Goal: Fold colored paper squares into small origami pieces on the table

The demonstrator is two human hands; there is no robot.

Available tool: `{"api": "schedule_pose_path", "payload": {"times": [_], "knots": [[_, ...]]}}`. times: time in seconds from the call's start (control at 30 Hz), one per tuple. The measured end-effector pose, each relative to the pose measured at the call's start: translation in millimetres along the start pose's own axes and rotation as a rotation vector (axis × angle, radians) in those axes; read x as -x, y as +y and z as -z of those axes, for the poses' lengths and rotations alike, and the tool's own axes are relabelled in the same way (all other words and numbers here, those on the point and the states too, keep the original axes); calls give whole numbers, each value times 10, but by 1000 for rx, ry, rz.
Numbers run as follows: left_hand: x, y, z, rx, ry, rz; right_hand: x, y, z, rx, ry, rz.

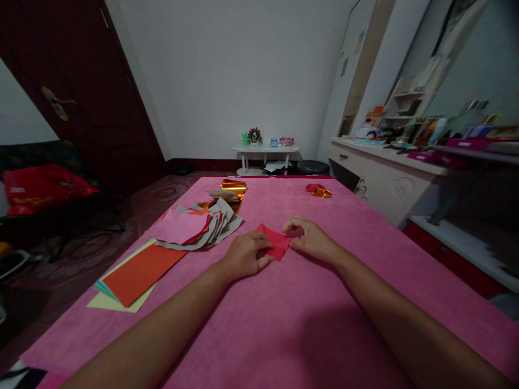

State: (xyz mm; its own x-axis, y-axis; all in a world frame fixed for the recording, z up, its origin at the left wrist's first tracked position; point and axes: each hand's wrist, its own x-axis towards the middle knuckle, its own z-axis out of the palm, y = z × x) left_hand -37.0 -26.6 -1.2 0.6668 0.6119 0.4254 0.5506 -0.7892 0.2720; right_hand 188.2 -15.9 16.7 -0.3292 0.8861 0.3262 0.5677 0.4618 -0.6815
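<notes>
A small red sheet of paper [276, 242] lies on the pink table cover [259, 319] between my hands, one corner pointing toward me. My left hand [248, 254] rests at its left side, with curled fingers gripping that edge and hiding part of it. At the right corner, the fingertips of my right hand [308, 236] are bent together in a pinch on the paper. Left of my hands is a loose pile of cut pink, red and grey paper [184, 226]. Closer to me, an orange paper strip [141, 270] tops a stack of coloured sheets.
Shiny gold foil [234, 186] lies behind the paper pile. A small red and gold piece [320, 190] sits at the far right of the table. Beyond are a white side table [265, 148] and, to the right, a cluttered dresser [381, 151].
</notes>
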Motion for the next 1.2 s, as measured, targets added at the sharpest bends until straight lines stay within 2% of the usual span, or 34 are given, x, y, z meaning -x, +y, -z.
{"api": "schedule_pose_path", "payload": {"times": [0.07,0.13,0.43,0.7,0.9,1.1,1.13,1.2], "knots": [[-5,12,6,-7,-13,-14,12,-36,-7,-6,-171,101],[-10,17,8,-4,-19,-28,29,-54,-33,-16,-243,109],[-19,-48,-26,37,37,1,47,42,-171,-114,-146,-2],[2,-15,-31,49,38,-56,82,136,-240,-104,-131,-54],[49,-16,-4,-2,-30,-55,186,44,-231,12,-100,27],[165,64,65,9,-76,-91,337,-110,-257,201,-74,184],[174,78,71,24,-76,-91,358,-136,-258,202,-79,189],[173,92,74,64,-80,-73,387,-185,-254,185,-104,104]]}}
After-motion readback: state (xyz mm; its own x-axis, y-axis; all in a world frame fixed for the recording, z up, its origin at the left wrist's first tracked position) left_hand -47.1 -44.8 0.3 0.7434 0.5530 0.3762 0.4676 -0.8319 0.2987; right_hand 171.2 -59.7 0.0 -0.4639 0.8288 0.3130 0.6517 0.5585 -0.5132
